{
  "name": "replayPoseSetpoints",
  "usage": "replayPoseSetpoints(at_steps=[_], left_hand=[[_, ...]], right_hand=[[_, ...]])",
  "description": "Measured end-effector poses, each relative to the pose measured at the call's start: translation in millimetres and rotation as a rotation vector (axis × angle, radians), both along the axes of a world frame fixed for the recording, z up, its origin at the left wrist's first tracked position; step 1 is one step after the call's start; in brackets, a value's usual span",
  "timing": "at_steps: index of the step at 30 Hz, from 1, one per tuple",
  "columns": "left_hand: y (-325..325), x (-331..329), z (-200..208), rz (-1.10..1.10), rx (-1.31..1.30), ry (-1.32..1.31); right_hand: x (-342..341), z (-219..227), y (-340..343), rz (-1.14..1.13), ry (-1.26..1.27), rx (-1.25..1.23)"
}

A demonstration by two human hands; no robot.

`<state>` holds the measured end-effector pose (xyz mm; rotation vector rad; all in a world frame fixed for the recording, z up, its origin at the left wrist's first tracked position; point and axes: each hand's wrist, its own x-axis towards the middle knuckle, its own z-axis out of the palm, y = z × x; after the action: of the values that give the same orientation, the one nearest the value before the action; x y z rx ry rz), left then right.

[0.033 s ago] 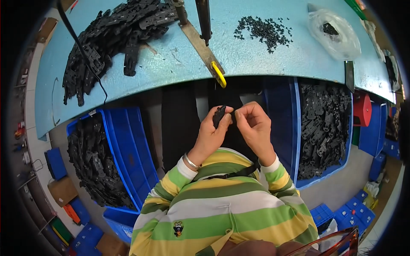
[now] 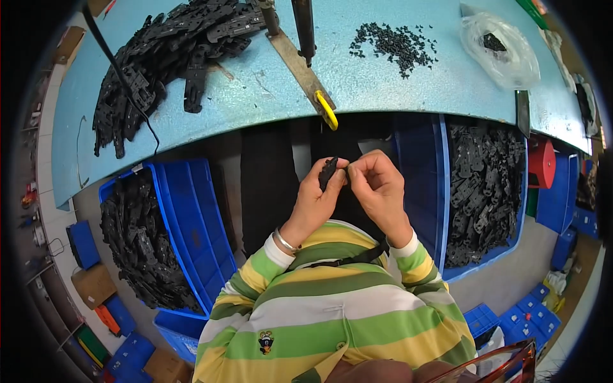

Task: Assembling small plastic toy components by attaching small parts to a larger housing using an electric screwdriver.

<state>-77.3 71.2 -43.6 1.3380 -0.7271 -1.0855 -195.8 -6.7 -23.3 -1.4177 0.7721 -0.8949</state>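
Black moulded-plastic part (image 2: 328,173), frame centre: left hand (image 2: 316,199) grips it between thumb and fingers, seemingly to steady it. Right hand (image 2: 382,190) pinched narrow just beside; anything between the fingertips too small to tell. Upper right of centre, tiny black pieces (image 2: 405,52) lie scattered on pale-blue tabletop (image 2: 268,86), probably for easy reach.

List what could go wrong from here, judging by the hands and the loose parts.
The black part in the left hand is over the lap, not the table; if it slipped, it might fall to the floor.

The right hand's fingertips are close against it, so a push could jar it loose.

The small black pieces lie loose; a bump might scatter them.
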Motion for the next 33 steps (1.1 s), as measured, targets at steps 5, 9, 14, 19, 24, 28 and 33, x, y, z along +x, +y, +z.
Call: replayPoseSetpoints(at_steps=[5, 9, 14, 19, 24, 28, 33], left_hand=[[8, -3, 0, -0.006, -0.049, -0.231], [9, -3, -1, 0.001, -0.047, -0.274], [8, 2, -3, -0.034, -0.037, -0.314], [8, 4, -5, -0.047, -0.028, -0.433], [9, 3, -5, -0.048, -0.015, -0.629], [10, 3, -2, -0.072, 0.045, -0.765], [11, 4, 3, -0.097, 0.093, -0.878]], right_hand=[[3, 13, 4, 0.078, 0.148, -0.190], [4, 16, 5, 0.082, 0.177, -0.307], [6, 19, 2, 0.085, 0.203, -0.382], [7, 15, 4, 0.068, 0.202, -0.375], [1, -8, 10, 0.053, 0.133, -0.019], [3, 9, 13, 0.051, 0.028, 0.409], [2, 4, 14, 0.048, 0.009, 0.455]])
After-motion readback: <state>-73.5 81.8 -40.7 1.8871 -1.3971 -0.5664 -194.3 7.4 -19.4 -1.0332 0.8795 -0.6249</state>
